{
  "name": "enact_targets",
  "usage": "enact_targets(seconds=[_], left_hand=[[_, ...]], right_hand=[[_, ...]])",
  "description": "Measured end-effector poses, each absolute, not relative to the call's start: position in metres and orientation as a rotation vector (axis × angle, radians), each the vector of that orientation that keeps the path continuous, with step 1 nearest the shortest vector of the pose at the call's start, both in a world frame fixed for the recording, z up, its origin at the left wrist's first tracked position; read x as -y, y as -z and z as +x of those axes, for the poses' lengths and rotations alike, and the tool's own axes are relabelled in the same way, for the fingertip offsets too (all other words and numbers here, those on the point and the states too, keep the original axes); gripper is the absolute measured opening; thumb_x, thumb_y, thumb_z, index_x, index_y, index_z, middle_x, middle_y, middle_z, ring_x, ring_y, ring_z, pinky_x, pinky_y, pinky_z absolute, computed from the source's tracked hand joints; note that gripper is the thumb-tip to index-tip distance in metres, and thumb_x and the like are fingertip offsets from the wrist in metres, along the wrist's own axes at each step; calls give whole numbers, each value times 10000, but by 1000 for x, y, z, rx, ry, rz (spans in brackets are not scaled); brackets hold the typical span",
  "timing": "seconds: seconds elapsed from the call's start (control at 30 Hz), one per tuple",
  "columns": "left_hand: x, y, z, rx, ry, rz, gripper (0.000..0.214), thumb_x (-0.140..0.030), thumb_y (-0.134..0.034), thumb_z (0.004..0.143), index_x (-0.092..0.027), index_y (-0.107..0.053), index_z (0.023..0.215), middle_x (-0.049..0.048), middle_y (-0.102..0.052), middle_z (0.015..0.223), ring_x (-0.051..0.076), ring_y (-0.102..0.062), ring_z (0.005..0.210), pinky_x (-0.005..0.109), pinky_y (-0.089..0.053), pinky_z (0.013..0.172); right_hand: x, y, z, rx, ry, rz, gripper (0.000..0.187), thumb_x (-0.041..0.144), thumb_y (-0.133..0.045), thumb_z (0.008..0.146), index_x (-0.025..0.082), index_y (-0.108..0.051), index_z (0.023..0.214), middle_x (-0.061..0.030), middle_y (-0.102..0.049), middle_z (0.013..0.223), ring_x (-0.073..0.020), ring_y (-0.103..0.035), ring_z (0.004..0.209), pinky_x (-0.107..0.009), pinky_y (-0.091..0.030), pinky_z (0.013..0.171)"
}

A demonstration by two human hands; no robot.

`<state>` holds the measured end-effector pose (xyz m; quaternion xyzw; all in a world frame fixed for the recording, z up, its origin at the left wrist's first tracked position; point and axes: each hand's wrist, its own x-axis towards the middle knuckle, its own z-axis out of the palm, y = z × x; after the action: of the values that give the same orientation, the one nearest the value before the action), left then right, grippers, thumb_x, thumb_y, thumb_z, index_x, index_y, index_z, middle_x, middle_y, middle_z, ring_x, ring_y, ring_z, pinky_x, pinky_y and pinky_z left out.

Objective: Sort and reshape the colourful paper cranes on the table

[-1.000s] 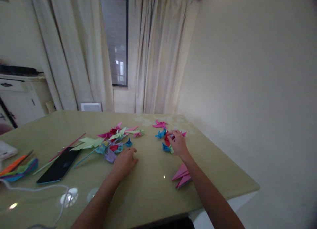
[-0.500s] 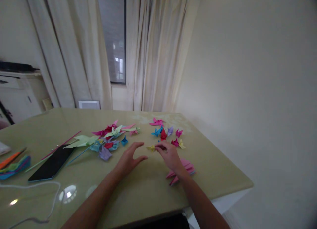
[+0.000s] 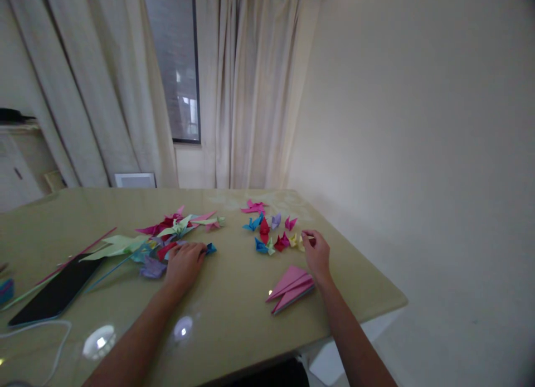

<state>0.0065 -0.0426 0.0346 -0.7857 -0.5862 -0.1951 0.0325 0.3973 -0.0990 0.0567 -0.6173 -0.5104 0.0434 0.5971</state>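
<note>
My right hand point(image 3: 316, 255) pinches a small yellow paper crane point(image 3: 301, 244) at the right end of a group of small folded cranes. Another yellow crane point(image 3: 293, 240) stands just left of it, followed by a dark pink crane point(image 3: 281, 242), a pale green one point(image 3: 271, 246) and a blue one point(image 3: 261, 246). My left hand point(image 3: 186, 264) rests at the edge of the mixed paper pile, its fingertips closed on a small blue paper crane point(image 3: 212, 248). Part of that blue crane is hidden by the fingers.
Pink folded paper sheets point(image 3: 291, 289) lie in front of my right wrist. A pile of paper flowers point(image 3: 178, 225) and a black flat tablet-like slab point(image 3: 58, 292) are on the left, with a white cable point(image 3: 62, 342). A wall point(image 3: 418, 153) borders the table's right.
My right hand has carried the yellow crane rightward to the end of the crane group. My left hand has moved left and closed on the blue crane. The view has turned slightly right.
</note>
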Motion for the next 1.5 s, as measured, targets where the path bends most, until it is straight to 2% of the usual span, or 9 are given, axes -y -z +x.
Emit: enact_targets(seconds=[0.2,0.33,0.57,0.67,0.77,0.9,1.07,1.3,1.5], left_hand=[[48,-38,13,1739,566,-2450,263,-267,-510,991,-255,-741,1116,105,-757,1163,319,-643,1180,506,-352,1063],[51,-40,19,1684,581,-2467,257,-250,-488,1008,-245,-742,1050,99,-750,1087,290,-649,1105,484,-341,1059],[54,-49,18,1607,775,-2499,281,-272,-471,1034,-269,-717,1170,92,-731,1186,273,-616,1134,457,-371,1040],[53,-52,-1,1869,767,-2150,379,-285,-435,1034,-211,-655,1333,161,-672,1305,357,-575,1202,529,-404,1009],[52,-51,-24,2052,611,-1963,383,-293,-422,1026,-174,-675,1287,195,-652,1304,405,-549,1234,562,-434,971],[48,-44,-40,2084,459,-2025,357,-285,-419,1016,-175,-728,1157,183,-689,1225,394,-579,1203,525,-475,937],[42,-35,-38,1952,359,-2131,370,-170,-433,960,-185,-754,1144,150,-718,1190,339,-620,1139,437,-491,952],[42,-34,-44,2063,416,-1970,357,-207,-410,969,-114,-673,1193,212,-691,1213,363,-642,1114,467,-493,964],[36,-39,-34,2029,899,-2331,225,-248,-472,947,-210,-651,1078,102,-759,1088,260,-723,1039,349,-532,917]], right_hand=[[93,-72,297,1909,-328,-1220,171,293,-654,972,194,-760,1062,-58,-757,972,-166,-690,758,-271,-533,723],[69,-66,236,2217,-259,-1263,350,202,-718,930,212,-696,1280,-98,-708,1238,-163,-699,818,-290,-544,801],[48,-61,215,2234,-138,-1404,130,124,-665,942,220,-752,938,-53,-760,938,-211,-708,883,-286,-518,806],[58,-72,248,1974,-77,-1407,144,150,-627,970,219,-753,964,-79,-767,995,-235,-709,923,-329,-522,857],[69,-77,289,1621,20,-1434,192,178,-586,969,220,-767,1017,-98,-768,1042,-262,-710,968,-387,-534,911],[76,-63,319,1432,-44,-1411,247,225,-591,931,186,-767,1101,-124,-765,1071,-257,-724,893,-398,-573,862],[82,-46,296,1505,-52,-1315,201,241,-576,959,186,-763,1011,-113,-747,990,-247,-709,917,-374,-571,860],[99,-45,246,1814,-206,-1170,172,149,-585,963,213,-731,1023,-71,-705,979,-181,-677,744,-306,-566,742],[108,-37,231,1964,-232,-1185,173,139,-609,975,225,-735,1056,-59,-715,1004,-180,-691,800,-293,-562,804]])
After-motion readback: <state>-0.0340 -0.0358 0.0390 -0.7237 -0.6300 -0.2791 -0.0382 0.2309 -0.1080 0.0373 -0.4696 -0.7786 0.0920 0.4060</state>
